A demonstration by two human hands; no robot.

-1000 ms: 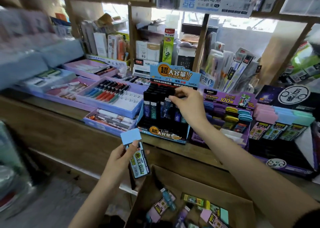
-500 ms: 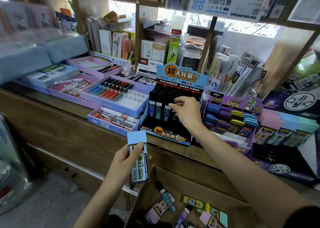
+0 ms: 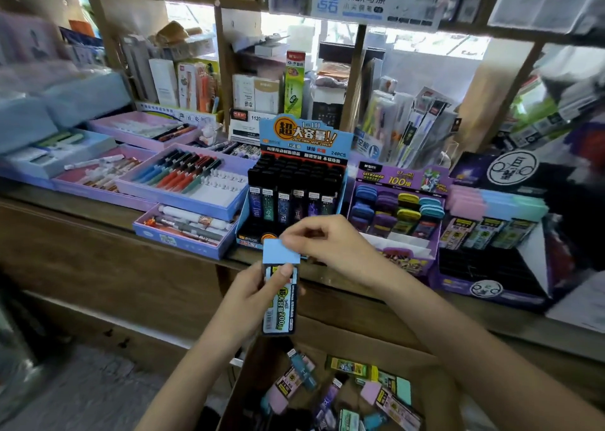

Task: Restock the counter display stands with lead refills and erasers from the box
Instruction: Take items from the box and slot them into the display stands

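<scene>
Grip: left hand (image 3: 253, 299) holds blue eraser (image 3: 279, 314) by its sleeve, right hand (image 3: 324, 244) pinches its bare top; mistimed handover could drop it into box (image 3: 376, 342).

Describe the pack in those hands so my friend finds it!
Find the counter, then the box below it. Above the box, the left hand grips one upright pack and the right hand pinches its top. Its top is plain blue, and it alone is held up.
</scene>
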